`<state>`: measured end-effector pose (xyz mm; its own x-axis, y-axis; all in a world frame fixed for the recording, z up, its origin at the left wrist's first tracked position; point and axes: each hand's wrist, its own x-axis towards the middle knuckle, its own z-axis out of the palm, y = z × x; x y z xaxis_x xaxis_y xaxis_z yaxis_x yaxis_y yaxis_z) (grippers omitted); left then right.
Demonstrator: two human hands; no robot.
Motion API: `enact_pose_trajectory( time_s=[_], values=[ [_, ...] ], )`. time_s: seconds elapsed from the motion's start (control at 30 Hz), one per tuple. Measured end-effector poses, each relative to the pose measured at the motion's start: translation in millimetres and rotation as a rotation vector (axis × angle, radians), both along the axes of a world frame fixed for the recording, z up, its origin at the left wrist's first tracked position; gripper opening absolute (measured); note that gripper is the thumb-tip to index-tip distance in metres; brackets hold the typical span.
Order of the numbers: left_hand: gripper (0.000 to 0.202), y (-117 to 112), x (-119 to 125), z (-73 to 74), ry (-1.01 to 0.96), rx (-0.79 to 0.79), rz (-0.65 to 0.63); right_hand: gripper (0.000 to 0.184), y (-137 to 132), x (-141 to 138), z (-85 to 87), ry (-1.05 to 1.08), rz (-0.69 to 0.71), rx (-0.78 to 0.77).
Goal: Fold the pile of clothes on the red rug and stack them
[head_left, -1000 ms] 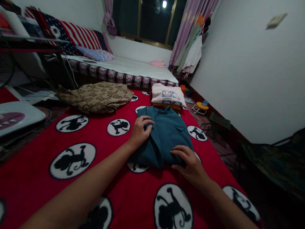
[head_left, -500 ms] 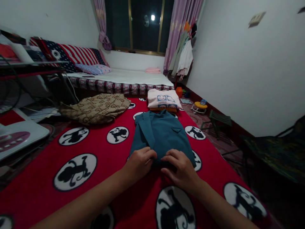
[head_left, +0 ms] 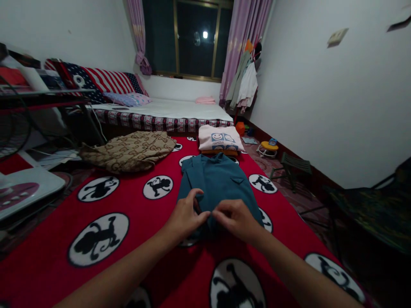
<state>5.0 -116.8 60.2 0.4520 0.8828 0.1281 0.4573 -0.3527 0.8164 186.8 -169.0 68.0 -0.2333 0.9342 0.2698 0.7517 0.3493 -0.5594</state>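
Note:
A folded teal jacket [head_left: 224, 179] with a lapel and a pocket flap lies in front of me. Over its near left edge is my left hand [head_left: 186, 216], thumb and index finger spread apart, its other fingers partly hidden. My right hand [head_left: 236, 218] is at the jacket's near edge, thumb and index finger pinched on the cloth there, close to the left thumb tip. Just beyond the jacket sits a folded pale pink top [head_left: 220, 136] with a smiley print, stacked on an orange-brown folded garment [head_left: 221, 152].
Beneath everything spreads a red blanket [head_left: 135, 239] with monkey circles. A brown patterned cloth [head_left: 131, 149] lies crumpled at the left. Along the window stands a bed [head_left: 167, 109]. At the right are a yellow stool [head_left: 269, 146], a folding stool [head_left: 293, 164] and a camouflage chair [head_left: 369, 205].
My left hand's thumb and index finger have spread apart. The right fingers have drawn together into a pinch, and the two hands are closer. My view has tilted up slightly.

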Motion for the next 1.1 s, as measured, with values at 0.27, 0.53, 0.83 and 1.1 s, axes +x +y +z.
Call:
enact_pose_trajectory(
  time_s=[0.27,0.53,0.83,1.1],
  values=[
    [0.035,9.9,-21.6,4.8,0.516,0.148,-0.025,0.037,117.5,32.3,6.3,0.081,-0.206,-0.008],
    [0.020,1.7,-5.4,27.3,0.388,0.392,-0.074,0.057,175.2,6.6,25.9,-0.498,-0.115,-0.102],
    [0.056,16.7,11.5,4.7,0.069,0.128,0.048,0.015,165.8,26.6,35.1,-0.019,-0.210,0.018],
    [0.020,-1.7,27.0,6.1,0.338,0.468,-0.137,0.013,131.4,59.5,16.6,0.940,-0.404,0.009]
  ],
)
